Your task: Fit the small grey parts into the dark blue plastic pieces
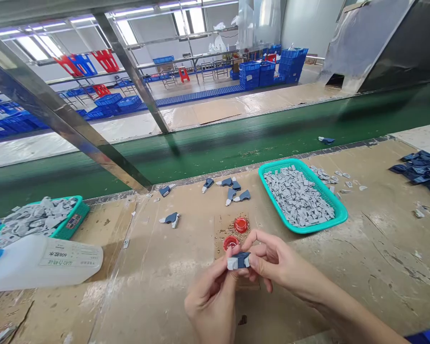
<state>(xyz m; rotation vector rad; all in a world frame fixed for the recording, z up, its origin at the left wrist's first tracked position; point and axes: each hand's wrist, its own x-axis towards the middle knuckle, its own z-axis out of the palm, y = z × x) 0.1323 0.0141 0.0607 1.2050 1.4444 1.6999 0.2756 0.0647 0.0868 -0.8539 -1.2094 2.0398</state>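
Two bare hands fill the near foreground. The left hand (pixel 211 301) rises from below and the right hand (pixel 275 260) reaches in from the near right, both partly closed, pinching a small dark blue and grey plastic part (pixel 239 261) between thumbs and fingertips. The part sits just above the near edge of the tabletop, held in the air with a grey piece at each end. It looks light and stiff, though small enough to slip, so its firm ends seem the surest place to grip.

Just beyond the hands, two round red caps (pixel 241 225) lie on a patch of brown grit. Several similar blue and grey parts (pixel 232 187) are scattered farther along the tabletop (pixel 380 258). To the far right of the caps, a shallow teal basket (pixel 322 227) holds a heap of small grey pieces (pixel 297 198), with a pile of dark blue pieces (pixel 421 172) at the right edge.

On the left, a white plastic jug (pixel 39 263) lies on its side in front of a second teal basket (pixel 75 222). Beyond the tabletop runs a wide green conveyor belt (pixel 236 153), with blue crates stacked across the factory floor.
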